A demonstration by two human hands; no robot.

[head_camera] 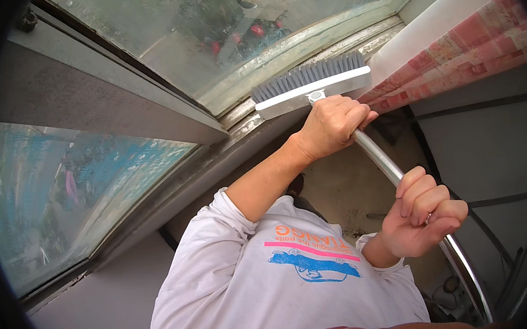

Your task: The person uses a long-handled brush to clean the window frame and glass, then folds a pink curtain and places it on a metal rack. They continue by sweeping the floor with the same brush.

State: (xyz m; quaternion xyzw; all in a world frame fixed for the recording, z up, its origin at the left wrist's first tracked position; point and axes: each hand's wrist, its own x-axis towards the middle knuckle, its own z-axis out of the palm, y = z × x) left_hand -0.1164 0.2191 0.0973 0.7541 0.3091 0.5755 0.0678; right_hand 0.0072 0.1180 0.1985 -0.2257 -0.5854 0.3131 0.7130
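Note:
A long-handled scrub brush stretches across the view, its white head (313,92) carrying a row of grey bristles (309,75). Those bristles face the window track (245,114); whether they touch it I cannot tell. Just below the head, my left hand (335,123) grips the shiny metal pole (380,156). Farther down the same pole, my right hand (425,216) has its fingers curled around it, with a ring on one finger. From there the pole runs to the lower right.
Sliding window panes (160,56) look smeared, with a wide metal frame post (111,93) between them. A red-and-pink patterned curtain (465,48) hangs at the right. Dark metal bars (501,200) stand beside a pale panel. Below is a tan floor (341,195) with scattered dark debris.

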